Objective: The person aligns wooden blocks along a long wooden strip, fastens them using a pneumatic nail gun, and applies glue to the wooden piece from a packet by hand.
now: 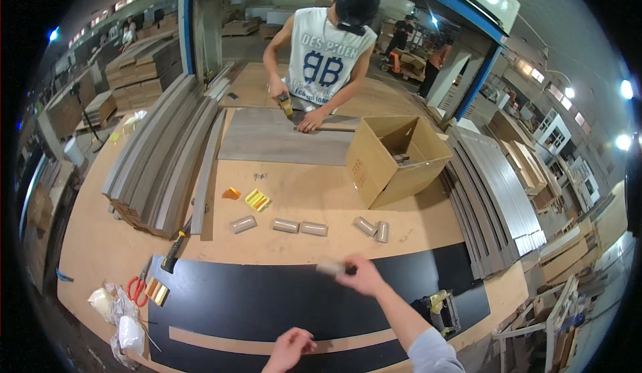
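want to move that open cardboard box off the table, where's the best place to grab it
Take the cardboard box by its two opposite top rims, coming from above. It stands upright with its top open, so the wall edges are exposed. The near corner points at you, so both hands can reach around it to the left and right walls.
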